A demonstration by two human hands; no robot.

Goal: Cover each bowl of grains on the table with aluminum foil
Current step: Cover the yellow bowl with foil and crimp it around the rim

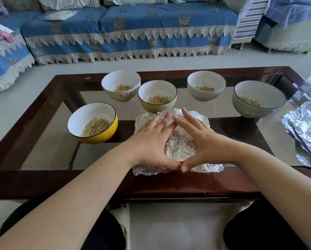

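Both hands flat on a foil sheet at the table's near edge; five bowls uncovered.

Left hand [152, 141] and right hand [203, 141] press the foil sheet [180, 145] with straight fingers, thumbs and fingertips meeting; whatever is beneath is hidden. Yellow bowl [93, 123], centre left, holds the most grain. Flowered white bowl [121, 85], green bowl [157, 96], pale bowl [206, 85] and grey bowl [258, 99] hold little. Spare foil stack [306, 130] at right edge of the glass table [42, 109].
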